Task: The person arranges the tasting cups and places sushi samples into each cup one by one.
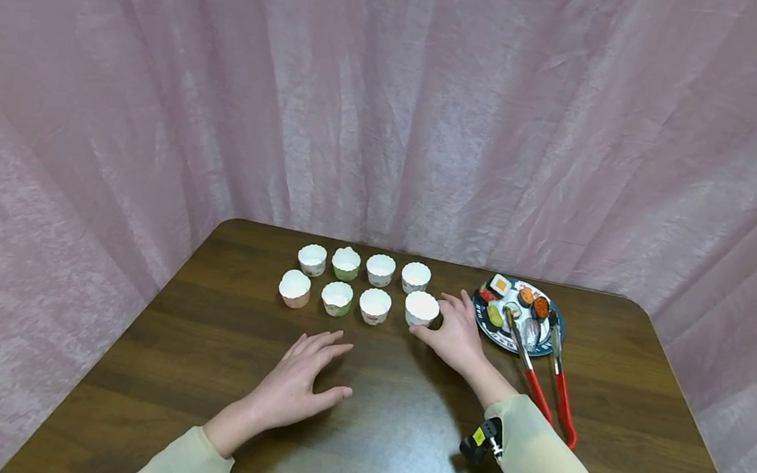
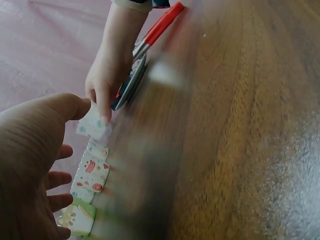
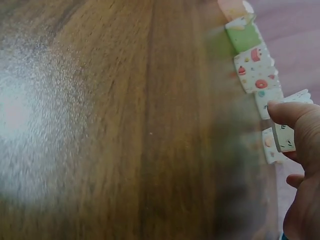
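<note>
Two rows of scalloped white-lined paper baking cups stand on the wooden table. My right hand (image 1: 454,335) holds the rightmost baking cup (image 1: 422,309) of the front row between thumb and fingers. In the right wrist view the thumb lies against the near side of this pale patterned cup (image 3: 284,137). My left hand (image 1: 294,383) hovers in front of the rows, fingers spread and nothing in it. Nearest to it are a green baking cup (image 1: 337,299) and a peach one (image 1: 295,289). A cup with red sweets printed on it (image 3: 255,70) sits left of the held one.
Right of the cups a dark-rimmed plate (image 1: 498,339) bears several sushi pieces. Red-handled tongs (image 1: 562,407) lean over it, their handles on the table (image 1: 634,409) beside my right forearm. A pink curtain (image 1: 389,117) hangs behind the table's back edge.
</note>
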Action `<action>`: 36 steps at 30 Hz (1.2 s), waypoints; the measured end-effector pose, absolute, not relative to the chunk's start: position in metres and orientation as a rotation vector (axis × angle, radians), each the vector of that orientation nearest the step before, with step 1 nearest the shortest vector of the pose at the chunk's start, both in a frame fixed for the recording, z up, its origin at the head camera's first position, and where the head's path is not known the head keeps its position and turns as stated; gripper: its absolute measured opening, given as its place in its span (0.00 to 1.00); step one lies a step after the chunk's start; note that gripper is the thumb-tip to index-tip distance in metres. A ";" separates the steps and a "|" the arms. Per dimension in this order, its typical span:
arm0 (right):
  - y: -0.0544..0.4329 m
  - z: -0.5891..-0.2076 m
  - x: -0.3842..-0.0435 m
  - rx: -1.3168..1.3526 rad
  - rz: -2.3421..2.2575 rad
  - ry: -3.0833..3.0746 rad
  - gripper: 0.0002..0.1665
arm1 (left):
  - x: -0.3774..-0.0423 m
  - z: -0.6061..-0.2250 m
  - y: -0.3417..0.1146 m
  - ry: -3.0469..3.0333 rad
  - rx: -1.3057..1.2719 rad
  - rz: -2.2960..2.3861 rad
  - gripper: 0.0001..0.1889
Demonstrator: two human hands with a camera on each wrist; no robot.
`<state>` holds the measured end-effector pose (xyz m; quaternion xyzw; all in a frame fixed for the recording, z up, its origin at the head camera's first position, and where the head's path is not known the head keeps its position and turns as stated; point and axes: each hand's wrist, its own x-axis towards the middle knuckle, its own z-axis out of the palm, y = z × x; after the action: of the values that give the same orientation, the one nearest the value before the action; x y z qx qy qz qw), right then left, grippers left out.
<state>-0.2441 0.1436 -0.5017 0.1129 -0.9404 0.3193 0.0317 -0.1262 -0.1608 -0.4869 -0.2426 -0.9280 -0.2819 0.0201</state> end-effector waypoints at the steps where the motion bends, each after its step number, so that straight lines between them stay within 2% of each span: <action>1: 0.143 -0.504 -0.245 0.342 0.977 -2.905 0.36 | -0.126 -0.487 -0.160 -2.879 -0.752 -0.882 0.36; 36: 0.137 -0.517 -0.251 0.306 0.872 -2.985 0.44 | -0.124 -0.492 -0.160 -2.901 -0.748 -0.912 0.34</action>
<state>-0.2510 0.1366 -0.5168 0.0980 -0.9552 0.2791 0.0086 -0.1244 -0.1597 -0.4921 -0.2389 -0.9264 -0.2912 0.0048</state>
